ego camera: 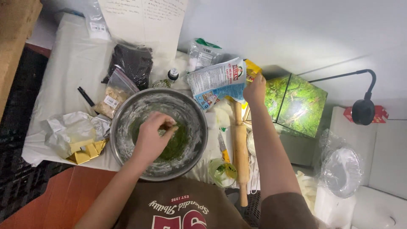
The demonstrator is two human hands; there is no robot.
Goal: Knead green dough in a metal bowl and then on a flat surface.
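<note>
My left hand is down inside a large steel bowl, its fingers pressed into green dough that lies at the bowl's bottom; flour coats the bowl's inner wall. My right hand grips a white and blue flour packet and holds it tilted over the far right rim of the bowl. A wooden rolling pin lies on the table just right of the bowl, under my right forearm.
Left of the bowl sits crumpled gold and silver foil wrapping. Behind it are a zip bag of pale pieces, a dark bag, a small bottle and a plastic bag. A small glass bowl, a knife, a green-lit glass tank and a black lamp stand right.
</note>
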